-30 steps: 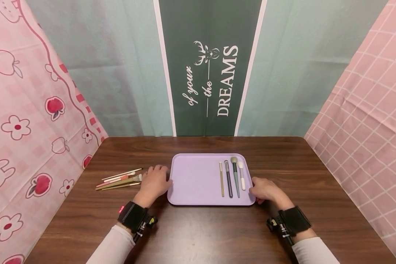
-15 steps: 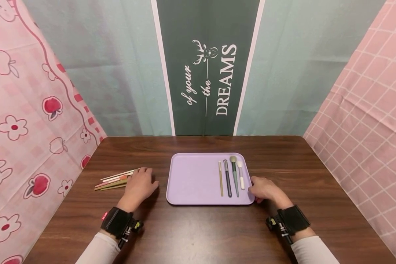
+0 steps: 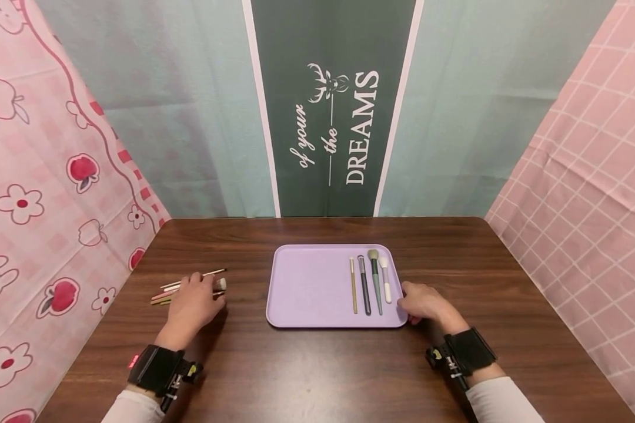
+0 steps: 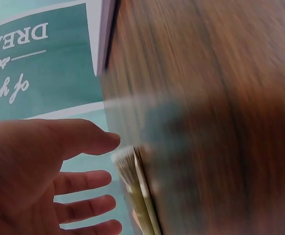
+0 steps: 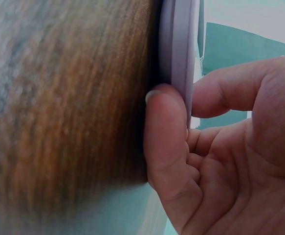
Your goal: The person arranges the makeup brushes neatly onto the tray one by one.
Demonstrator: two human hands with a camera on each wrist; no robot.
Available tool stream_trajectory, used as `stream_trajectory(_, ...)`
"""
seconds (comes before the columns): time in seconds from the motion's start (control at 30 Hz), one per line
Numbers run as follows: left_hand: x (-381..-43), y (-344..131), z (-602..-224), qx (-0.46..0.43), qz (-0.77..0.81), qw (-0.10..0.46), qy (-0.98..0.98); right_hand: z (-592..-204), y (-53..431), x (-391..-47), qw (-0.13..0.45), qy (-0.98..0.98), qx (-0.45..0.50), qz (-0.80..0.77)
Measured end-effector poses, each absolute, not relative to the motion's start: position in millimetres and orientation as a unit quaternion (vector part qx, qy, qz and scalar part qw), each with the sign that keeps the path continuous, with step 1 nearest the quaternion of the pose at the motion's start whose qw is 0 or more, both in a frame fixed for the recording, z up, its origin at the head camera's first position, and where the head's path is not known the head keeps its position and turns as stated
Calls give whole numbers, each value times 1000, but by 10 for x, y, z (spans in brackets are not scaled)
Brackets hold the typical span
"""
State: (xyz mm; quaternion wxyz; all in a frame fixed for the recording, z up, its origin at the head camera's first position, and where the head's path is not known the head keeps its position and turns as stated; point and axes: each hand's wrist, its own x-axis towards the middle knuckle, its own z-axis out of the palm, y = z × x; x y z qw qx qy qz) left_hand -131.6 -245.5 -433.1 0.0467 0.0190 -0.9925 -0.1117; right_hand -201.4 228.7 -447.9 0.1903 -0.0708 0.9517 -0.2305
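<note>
My left hand (image 3: 193, 305) hovers over a loose bunch of makeup brushes (image 3: 165, 297) on the table's left side, covering most of them. In the left wrist view its thumb and fingers are spread and extended, with a flat brush (image 4: 140, 200) just beyond the fingertips. My right hand (image 3: 428, 304) pinches the right edge of the lilac tray (image 3: 312, 288). The right wrist view has the tray rim (image 5: 180, 49) between thumb and curled fingers. Inside the tray's right half lie a thin brush (image 3: 354, 288), a dark brush (image 3: 365, 288), a green brush (image 3: 376, 282) and a white-handled brush (image 3: 385, 282), side by side.
The brown wooden table (image 3: 307, 376) ends at a back edge before a green curtain (image 3: 201, 147). Pink cloths hang along the left and right sides. Each wrist carries a black strap (image 3: 156, 370) with a small camera.
My left hand has moved left, away from the tray's left edge and over the loose brushes. My right hand has stayed at the tray's right edge.
</note>
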Motion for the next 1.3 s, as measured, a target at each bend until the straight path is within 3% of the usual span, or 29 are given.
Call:
stream_trajectory(0.83, -1252, -2715, -4395, 53, -96, 10, -994, -4480, 2292, -2012, 189, 951, -62, -237)
stream_trajectory(1.3, -1254, -2761, -4421, 31, -51, 46, -997, -4481, 2286, -2007, 189, 951, -66, -237)
